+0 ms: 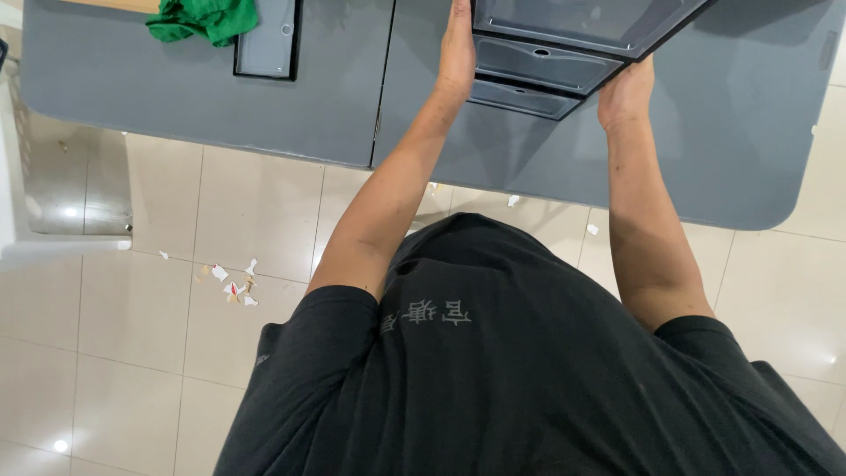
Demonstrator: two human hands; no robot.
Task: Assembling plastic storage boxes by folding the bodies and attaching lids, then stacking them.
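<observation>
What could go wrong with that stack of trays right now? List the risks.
1. The stacked dark trays sit skewed between the left hand and right hand, pressed only at their sides; one could slide out.
2. The lowest tray's corner hangs near the grey table and might knock it.
3. Paper scraps litter the tiled floor, a possible slip hazard.

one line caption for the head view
Both hands, left hand and right hand, grip stacked grey trays over a grey table.

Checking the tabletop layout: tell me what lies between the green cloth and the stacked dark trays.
In the head view, a single flat dark tray lies on the grey table between green cloth and stacked trays.
</observation>
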